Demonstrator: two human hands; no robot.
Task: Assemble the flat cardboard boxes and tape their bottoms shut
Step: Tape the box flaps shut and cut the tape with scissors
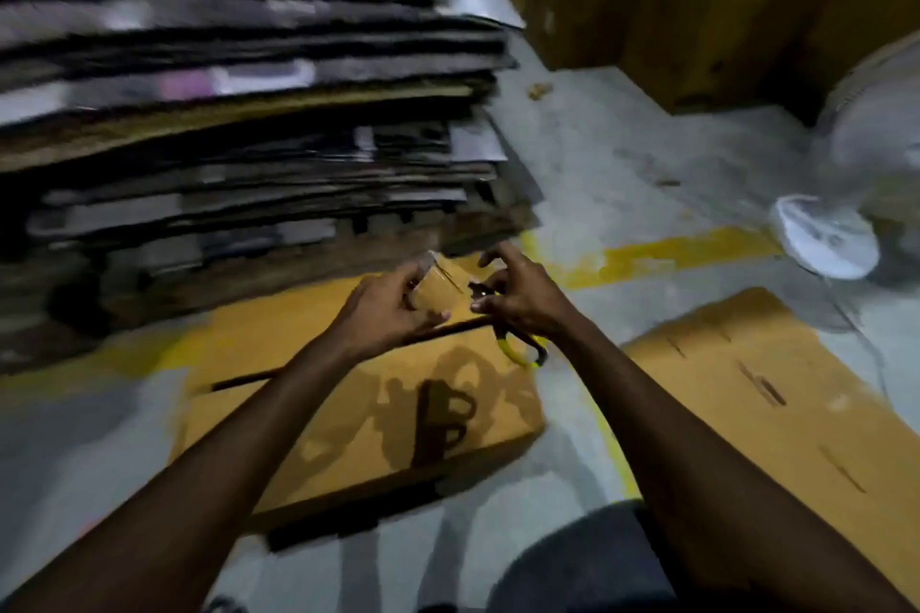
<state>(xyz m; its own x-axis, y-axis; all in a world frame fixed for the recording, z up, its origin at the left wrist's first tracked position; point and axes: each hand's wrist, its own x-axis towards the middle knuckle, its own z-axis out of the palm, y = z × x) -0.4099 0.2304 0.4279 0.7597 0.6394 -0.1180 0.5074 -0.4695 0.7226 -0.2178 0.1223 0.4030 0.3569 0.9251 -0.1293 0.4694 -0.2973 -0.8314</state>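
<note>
A brown cardboard box [348, 413] lies on the grey floor in front of me, its flaps closed with a dark seam across them. Above its far edge my left hand [383, 314] grips a roll of clear tape [438, 284]. My right hand [517, 299] holds a pair of scissors with yellow handles [522, 348], the blades pointing toward the tape; its index finger and thumb are raised. A second flat cardboard sheet [756, 388] lies on the floor to the right. The picture is blurred by motion.
A tall stack of flat cardboard [249, 115] fills the left and back. Large brown cartons [697, 5] stand at the back right. A white fan [846, 194] sits on the floor at the right. Yellow painted lines [672, 254] cross the floor.
</note>
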